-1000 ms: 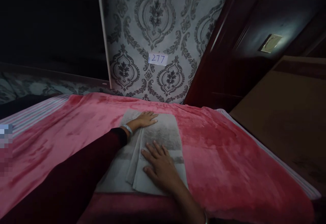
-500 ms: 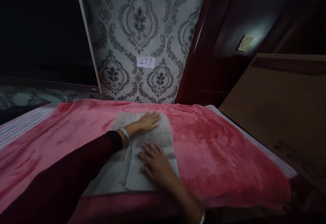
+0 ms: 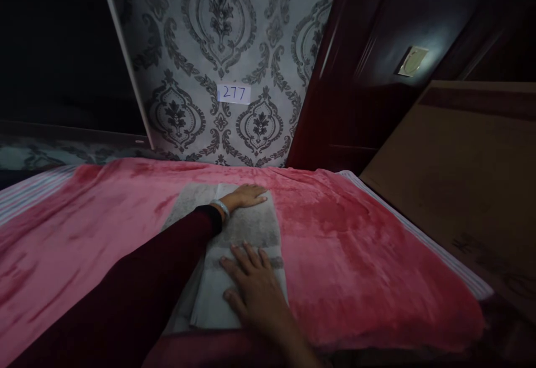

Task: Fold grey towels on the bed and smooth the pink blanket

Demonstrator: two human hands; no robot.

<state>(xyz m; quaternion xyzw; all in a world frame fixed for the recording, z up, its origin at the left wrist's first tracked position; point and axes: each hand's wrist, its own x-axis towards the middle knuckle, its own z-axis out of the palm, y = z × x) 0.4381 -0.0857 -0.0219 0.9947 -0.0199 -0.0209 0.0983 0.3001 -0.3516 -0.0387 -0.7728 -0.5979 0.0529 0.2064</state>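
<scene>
A grey towel [image 3: 247, 232] with a darker band near its near end lies folded on the pink blanket [image 3: 335, 245]. Its right part overlaps a lower layer that shows at the left. Flat on the towel's far end rests my left hand [image 3: 247, 195], fingers stretched out to the right and a bangle at the wrist. My right hand [image 3: 256, 290] lies palm down over the near end, across the darker band, with its fingers spread. My left forearm, in a dark red sleeve, covers part of the towel's left side.
Striped fabric [image 3: 36, 189] shows under the blanket's edges. A large cardboard box [image 3: 460, 189] stands at the right. Behind are patterned wallpaper with a paper label [image 3: 233, 93] reading 277, a dark screen [image 3: 62, 49] and a dark red panel with a switch [image 3: 412, 61].
My left hand has slid a little to the right across the towel's far end. The right hand is slightly nearer to me. The whole view has shifted slightly.
</scene>
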